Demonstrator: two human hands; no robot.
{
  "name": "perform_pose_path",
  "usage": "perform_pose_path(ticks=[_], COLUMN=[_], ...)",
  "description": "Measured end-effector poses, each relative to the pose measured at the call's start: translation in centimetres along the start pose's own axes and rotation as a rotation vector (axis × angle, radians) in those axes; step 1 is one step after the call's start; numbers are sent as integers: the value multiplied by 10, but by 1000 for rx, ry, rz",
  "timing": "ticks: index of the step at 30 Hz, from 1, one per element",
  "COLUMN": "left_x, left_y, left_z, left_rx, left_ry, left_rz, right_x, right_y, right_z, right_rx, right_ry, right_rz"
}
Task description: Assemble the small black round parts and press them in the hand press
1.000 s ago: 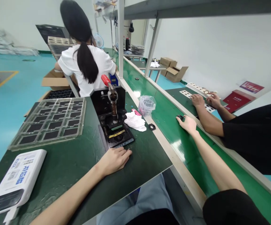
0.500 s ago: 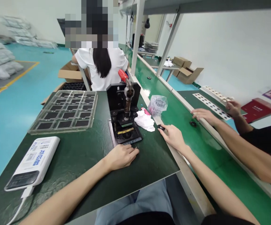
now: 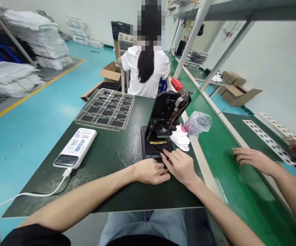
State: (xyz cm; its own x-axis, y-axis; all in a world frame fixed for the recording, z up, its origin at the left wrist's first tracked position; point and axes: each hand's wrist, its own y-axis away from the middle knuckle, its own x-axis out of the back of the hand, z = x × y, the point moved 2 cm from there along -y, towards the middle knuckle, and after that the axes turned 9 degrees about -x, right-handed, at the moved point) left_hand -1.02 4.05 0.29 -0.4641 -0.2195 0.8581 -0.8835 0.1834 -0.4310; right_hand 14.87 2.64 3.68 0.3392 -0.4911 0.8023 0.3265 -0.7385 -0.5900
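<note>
A black toggle-clamp press (image 3: 167, 114) with a red handle grip (image 3: 176, 84) stands in front of me on the dark green table. My right hand (image 3: 180, 165) pinches a small black ring-shaped part (image 3: 166, 149) over the press's base (image 3: 151, 150), where a yellow strip lies. Just in front of the base, my left hand (image 3: 151, 172) rests on the table with its fingers curled in. Whatever those fingers may hold is hidden. Beside the press lies a crumpled white cloth (image 3: 180, 139).
A clear tray (image 3: 104, 111) of dark square pieces and a white power bank (image 3: 75, 147) with a cable lie to the left. A plastic bag (image 3: 198, 123) sits by the green conveyor (image 3: 218, 160). A co-worker's hand (image 3: 253, 159) reaches over the conveyor; another person sits ahead.
My right hand has brought the black ring-shaped part from the conveyor's edge to the press base. My left hand stays by the press. The view has turned left.
</note>
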Motion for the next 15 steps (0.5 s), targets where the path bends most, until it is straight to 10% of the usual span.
perform_pose_path(ticks=[9,15], left_x=[-3,0], left_y=[-1,-7], left_z=[6,3], left_rx=[60,185], left_ry=[189,178], left_rz=[42,9], right_x=[25,36], right_y=[56,63], right_z=[-10,0], right_rx=[-36,-306], right_ry=[-59,-406], right_rz=[-55,-194])
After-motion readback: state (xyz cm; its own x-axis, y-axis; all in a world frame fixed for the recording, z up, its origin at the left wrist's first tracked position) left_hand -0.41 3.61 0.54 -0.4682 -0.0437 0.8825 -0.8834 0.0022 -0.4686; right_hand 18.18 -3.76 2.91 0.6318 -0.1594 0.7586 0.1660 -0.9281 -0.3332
